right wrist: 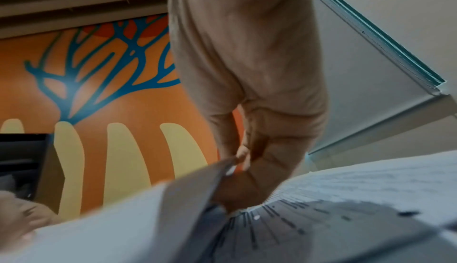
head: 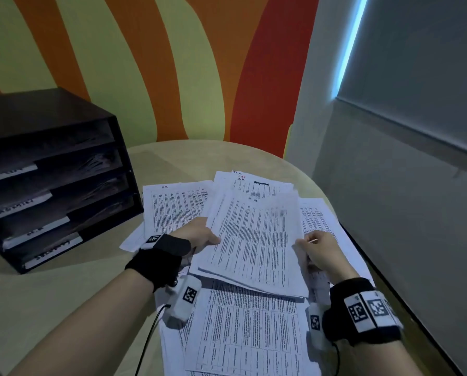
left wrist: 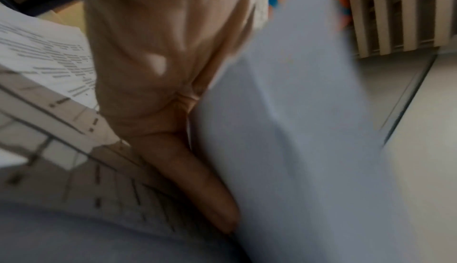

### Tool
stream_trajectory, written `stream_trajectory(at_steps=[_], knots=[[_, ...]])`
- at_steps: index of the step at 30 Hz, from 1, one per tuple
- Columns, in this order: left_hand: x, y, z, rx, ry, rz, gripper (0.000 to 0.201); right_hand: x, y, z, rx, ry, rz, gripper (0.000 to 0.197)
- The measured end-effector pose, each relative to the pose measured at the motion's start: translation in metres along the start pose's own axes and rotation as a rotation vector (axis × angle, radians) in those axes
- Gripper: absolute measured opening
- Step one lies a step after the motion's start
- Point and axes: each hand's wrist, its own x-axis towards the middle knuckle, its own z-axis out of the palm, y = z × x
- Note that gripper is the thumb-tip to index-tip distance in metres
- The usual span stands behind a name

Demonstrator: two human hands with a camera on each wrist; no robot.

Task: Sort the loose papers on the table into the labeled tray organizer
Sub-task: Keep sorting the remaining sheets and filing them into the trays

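A small stack of printed sheets (head: 256, 240) is held just above the paper pile (head: 243, 329) that covers the round table (head: 64, 308). My left hand (head: 200, 234) grips the stack's left edge, thumb on top; its fingers (left wrist: 197, 185) lie under the blurred paper (left wrist: 296, 149). My right hand (head: 319, 248) pinches the right edge; in the right wrist view its fingers (right wrist: 239, 189) curl round the sheets (right wrist: 123, 228). The dark tray organizer (head: 53, 175) with white labels stands at the left, apart from both hands.
More printed sheets (head: 172, 204) fan out toward the organizer and the table's far side. A striped orange and green wall stands behind the table. A grey wall with a window blind (head: 416, 90) runs close along the right edge. A cable (head: 148, 337) hangs from my left wrist.
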Motion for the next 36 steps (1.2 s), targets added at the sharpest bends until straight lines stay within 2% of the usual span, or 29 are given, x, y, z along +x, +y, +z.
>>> stream_trajectory(at_steps=[2,3,5,6,7,9,11,12,14,15,16,18,20,22,23,26,29,32,36], knots=[[-0.045,0.029,0.014,-0.152,-0.005,0.138,0.061,0.003,0.002,-0.005,0.002,0.029,0.043,0.05],[-0.063,0.041,0.019,-0.217,-0.028,0.193,0.047,0.004,0.001,-0.008,0.047,0.033,0.082,0.074],[-0.072,0.053,0.028,-0.31,-0.106,0.271,0.048,0.006,-0.001,-0.015,0.225,-0.02,0.153,0.108],[-0.076,0.058,0.032,-0.336,-0.124,0.302,0.047,0.008,-0.001,-0.018,0.325,-0.05,0.169,0.107],[-0.081,0.064,0.034,-0.369,-0.147,0.328,0.045,0.007,-0.003,-0.021,0.424,-0.063,0.168,0.088],[-0.08,0.072,0.039,-0.348,-0.148,0.352,0.032,-0.003,-0.013,-0.028,0.521,-0.084,0.141,0.038],[-0.073,0.077,0.044,-0.214,0.037,0.377,0.011,-0.006,-0.013,-0.039,0.391,-0.009,0.076,0.022],[-0.061,0.075,0.043,-0.125,0.167,0.372,0.015,-0.004,-0.01,-0.044,0.291,0.069,0.051,0.02],[-0.042,0.069,0.037,0.133,0.403,0.321,0.045,-0.003,-0.005,-0.056,0.119,0.196,0.051,0.017],[-0.037,0.067,0.034,0.265,0.476,0.284,0.064,-0.001,0.0,-0.062,0.036,0.241,0.072,0.014],[-0.032,0.065,0.031,0.358,0.504,0.238,0.083,0.002,0.006,-0.069,-0.037,0.274,0.095,0.015],[-0.03,0.064,0.031,0.514,0.466,0.134,0.115,0.007,0.016,-0.08,-0.083,0.323,0.127,0.019],[-0.025,0.066,0.035,0.654,0.451,0.056,0.121,0.009,0.021,-0.087,-0.06,0.346,0.155,0.018],[-0.024,0.069,0.037,0.679,0.438,0.013,0.114,0.009,0.023,-0.09,-0.039,0.355,0.16,0.013],[-0.021,0.07,0.037,0.654,0.409,0.009,0.104,0.01,0.024,-0.091,-0.032,0.36,0.158,0.012],[-0.017,0.068,0.036,0.523,0.409,0.081,0.03,0.01,0.025,-0.091,-0.023,0.371,0.138,0.012],[-0.015,0.064,0.033,0.422,0.495,0.119,0.026,0.008,0.023,-0.09,0.002,0.37,0.143,0.012],[-0.012,0.058,0.022,0.2,0.496,0.203,0.005,0.001,0.017,-0.088,0.085,0.358,0.156,0.012],[-0.033,0.059,0.002,-0.136,0.554,0.391,0.023,-0.017,0.004,-0.083,0.219,0.305,0.136,0.018]])
